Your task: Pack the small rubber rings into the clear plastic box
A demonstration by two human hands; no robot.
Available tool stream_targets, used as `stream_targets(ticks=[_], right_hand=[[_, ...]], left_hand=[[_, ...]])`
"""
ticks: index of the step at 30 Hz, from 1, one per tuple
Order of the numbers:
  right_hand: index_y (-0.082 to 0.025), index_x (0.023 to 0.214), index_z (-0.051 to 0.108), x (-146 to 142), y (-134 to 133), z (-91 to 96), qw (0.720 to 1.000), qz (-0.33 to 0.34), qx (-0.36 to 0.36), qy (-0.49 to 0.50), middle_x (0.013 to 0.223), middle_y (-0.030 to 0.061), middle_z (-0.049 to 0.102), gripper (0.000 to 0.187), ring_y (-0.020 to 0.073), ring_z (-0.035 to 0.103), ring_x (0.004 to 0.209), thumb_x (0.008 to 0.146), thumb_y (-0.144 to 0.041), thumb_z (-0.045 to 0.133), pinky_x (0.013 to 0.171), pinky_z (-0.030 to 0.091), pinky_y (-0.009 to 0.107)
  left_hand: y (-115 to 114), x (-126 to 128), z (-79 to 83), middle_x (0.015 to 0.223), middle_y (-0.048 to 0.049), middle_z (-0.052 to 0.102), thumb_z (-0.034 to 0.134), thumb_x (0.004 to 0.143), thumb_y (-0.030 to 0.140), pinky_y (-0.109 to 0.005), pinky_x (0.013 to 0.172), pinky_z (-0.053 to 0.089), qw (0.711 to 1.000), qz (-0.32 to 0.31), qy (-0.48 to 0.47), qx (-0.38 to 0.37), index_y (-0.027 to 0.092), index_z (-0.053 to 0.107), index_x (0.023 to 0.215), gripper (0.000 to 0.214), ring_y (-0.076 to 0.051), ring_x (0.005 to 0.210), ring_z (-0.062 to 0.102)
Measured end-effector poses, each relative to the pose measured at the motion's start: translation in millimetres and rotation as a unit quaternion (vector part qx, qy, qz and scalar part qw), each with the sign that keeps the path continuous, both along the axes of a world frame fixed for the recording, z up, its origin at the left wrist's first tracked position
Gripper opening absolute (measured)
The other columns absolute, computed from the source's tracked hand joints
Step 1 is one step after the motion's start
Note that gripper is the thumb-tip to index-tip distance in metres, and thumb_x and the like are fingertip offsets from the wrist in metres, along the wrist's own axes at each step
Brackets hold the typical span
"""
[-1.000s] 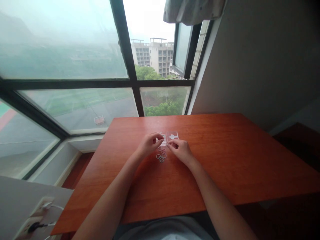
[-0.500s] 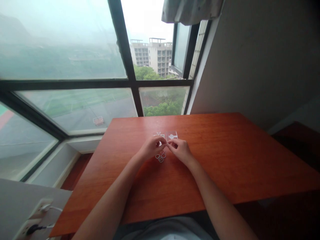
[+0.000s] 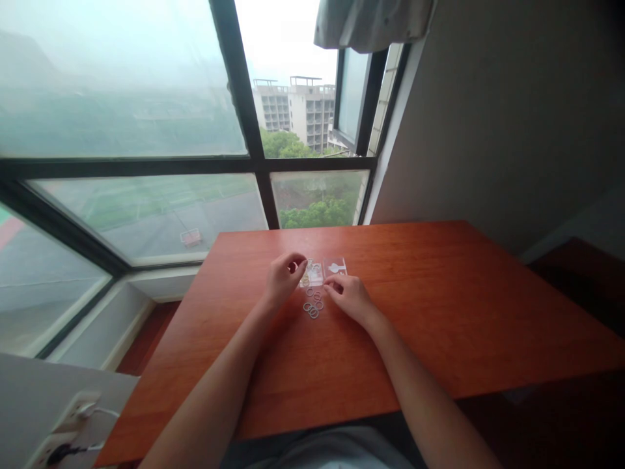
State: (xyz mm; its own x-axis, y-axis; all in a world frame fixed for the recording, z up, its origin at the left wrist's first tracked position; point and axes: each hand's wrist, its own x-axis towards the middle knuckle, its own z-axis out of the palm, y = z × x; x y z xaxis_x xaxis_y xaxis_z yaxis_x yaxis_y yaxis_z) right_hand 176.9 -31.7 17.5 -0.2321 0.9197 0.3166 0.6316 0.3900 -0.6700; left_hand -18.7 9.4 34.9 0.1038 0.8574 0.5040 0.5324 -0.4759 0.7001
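My left hand (image 3: 284,279) is closed in a pinch at the left side of a small clear plastic box (image 3: 316,283). Whatever its fingertips hold, if anything, is too small to make out. Several pale rings and some yellowish pieces lie inside the box. Its clear lid (image 3: 342,260), marked with a white shape, lies open to the right. Just in front of the lid, my right hand (image 3: 350,296) has thumb and fingers pressed together; I cannot make out anything between them. Between the hands and nearer to me, several thin pale rings (image 3: 314,313) lie loose on the table, some overlapping.
The reddish-brown wooden table (image 3: 439,306) reaches the window (image 3: 195,166) at the back and a grey wall (image 3: 488,130) at the right. Wall sockets with plugs (image 3: 88,409) are at the lower left, beyond the table's edge. A curtain (image 3: 374,26) hangs at the top.
My hands were together over the box, fingertips meeting. The left hand has moved away to the left and back, uncovering the box and more rings. My right hand has barely moved.
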Motion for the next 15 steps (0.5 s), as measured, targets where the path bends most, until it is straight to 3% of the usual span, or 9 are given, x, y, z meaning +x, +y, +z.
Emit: stream_targets(ticks=[15], right_hand=[[-0.021, 0.086, 0.071, -0.4, -0.1, -3.9, 1.0, 0.006, -0.012, -0.007, 0.068, -0.0005, 0.065, 0.012, 0.0125, 0.057, 0.062, 0.08, -0.023, 0.061, 0.061, 0.039, 0.022]], left_hand=[[14.2, 2.9, -14.7, 0.078, -0.0005, 0.066, 0.056, 0.079, 0.02, -0.022, 0.059, 0.043, 0.998, 0.002, 0.055, -0.002, 0.019, 0.065, 0.088, 0.013, -0.011, 0.061, 0.054]])
